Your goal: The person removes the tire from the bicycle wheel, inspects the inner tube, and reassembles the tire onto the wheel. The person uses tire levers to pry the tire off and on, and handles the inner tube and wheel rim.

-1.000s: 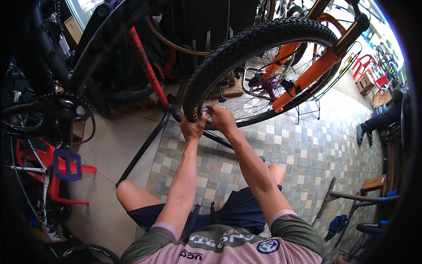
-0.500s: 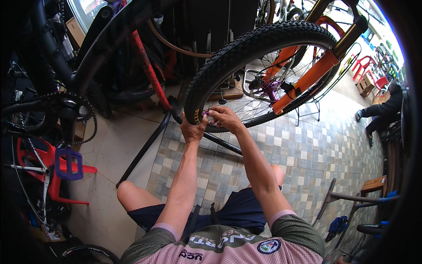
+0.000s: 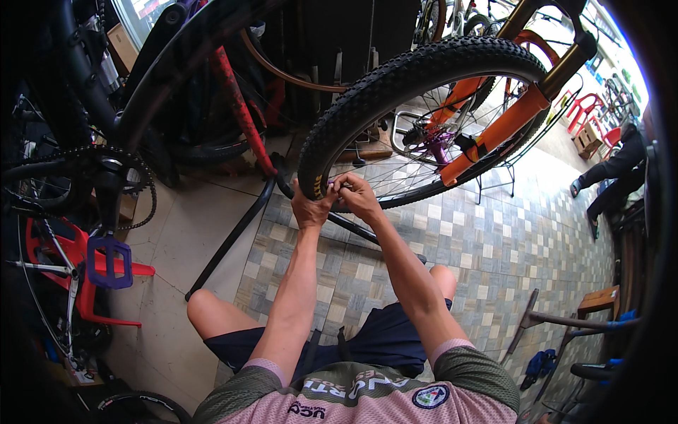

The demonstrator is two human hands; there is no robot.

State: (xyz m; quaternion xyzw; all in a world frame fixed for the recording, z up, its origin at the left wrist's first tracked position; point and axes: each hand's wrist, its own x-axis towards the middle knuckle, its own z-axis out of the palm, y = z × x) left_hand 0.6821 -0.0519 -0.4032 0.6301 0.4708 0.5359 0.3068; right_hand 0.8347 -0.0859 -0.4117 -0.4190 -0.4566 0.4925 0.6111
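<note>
A front bicycle wheel with a black knobby tyre point(image 3: 395, 71) rises in front of me, held in an orange suspension fork point(image 3: 494, 134). My left hand point(image 3: 311, 208) is closed round the tyre at its near lower end, with the thumb over the rim side. Right beside it, my right hand point(image 3: 359, 196) pinches at the inner edge of the rim, its fingertips close to the left thumb. A small purple piece point(image 3: 331, 184) shows there, mostly hidden by the fingers; it sits where a valve would be. Spokes and a purple hub point(image 3: 441, 145) lie beyond.
To the left are a dark bike frame with a purple pedal point(image 3: 110, 262) and a red plastic stool point(image 3: 88, 300). A red and black stand point(image 3: 240, 113) reaches the floor near the wheel. Another person point(image 3: 621, 169) is at the far right. A T-shaped metal bar point(image 3: 537, 316) is at lower right.
The fingers of my right hand have curled in closer round the small purple piece, covering more of it. My left hand keeps its hold; the wheel has shifted slightly right in view.
</note>
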